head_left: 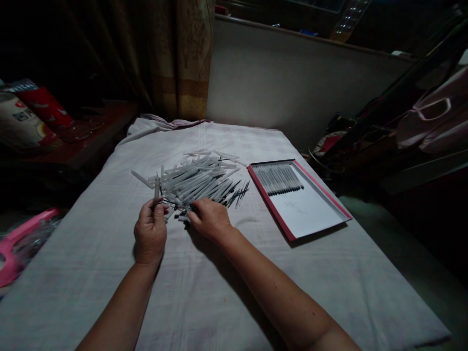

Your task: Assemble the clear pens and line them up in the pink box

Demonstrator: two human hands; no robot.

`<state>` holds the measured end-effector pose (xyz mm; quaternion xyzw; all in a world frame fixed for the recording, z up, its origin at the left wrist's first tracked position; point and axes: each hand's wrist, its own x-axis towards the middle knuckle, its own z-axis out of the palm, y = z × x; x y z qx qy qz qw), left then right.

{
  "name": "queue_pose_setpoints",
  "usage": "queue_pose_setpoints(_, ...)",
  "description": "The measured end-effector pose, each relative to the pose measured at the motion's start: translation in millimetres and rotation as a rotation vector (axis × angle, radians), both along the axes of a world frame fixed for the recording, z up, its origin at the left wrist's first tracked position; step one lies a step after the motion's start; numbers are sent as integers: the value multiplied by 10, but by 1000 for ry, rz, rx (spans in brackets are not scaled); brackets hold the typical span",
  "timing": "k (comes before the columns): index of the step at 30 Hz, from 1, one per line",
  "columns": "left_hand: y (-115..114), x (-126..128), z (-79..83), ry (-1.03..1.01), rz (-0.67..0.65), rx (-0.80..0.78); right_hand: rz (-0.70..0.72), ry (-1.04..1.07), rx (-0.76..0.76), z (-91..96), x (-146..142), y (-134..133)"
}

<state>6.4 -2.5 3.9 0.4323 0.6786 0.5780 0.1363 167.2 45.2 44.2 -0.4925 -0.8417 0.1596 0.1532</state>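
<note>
My left hand (150, 229) is closed round a pen barrel (157, 188), pale and see-through, held upright. To its right, my right hand (210, 214) reaches into the near edge of a pile, fingers bent down among small black pen caps (182, 218); its fingertips are hidden, so I cannot tell whether it grips one. The pile of clear pen barrels (197, 178) spreads just beyond both hands. Several thin dark refills (239, 192) lie at its right side. Further right, a shallow red-edged box (272, 217) holds a row of pens (280, 178) with black ends along its far part.
A pale cloth (204, 302) covers the table. At left stand a dark red side table (109, 122) with a container (27, 124) on it, and a pink plastic thing (25, 234) below. A curtain (190, 58) hangs behind. Pinkish cloth (435, 112) hangs at right.
</note>
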Motion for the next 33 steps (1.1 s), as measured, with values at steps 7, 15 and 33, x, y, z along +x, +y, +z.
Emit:
queue_pose_setpoints(7,2,19,-66,29,-50,-11,-18,-88,4,8,-113,1)
queue_pose_setpoints(15,-38,76,51,286,-174,28,-249,562,40,25,356,175)
queue_pose_setpoints(33,-64,101,-8,452,-296,85,-435,1281,-155,464,829,315)
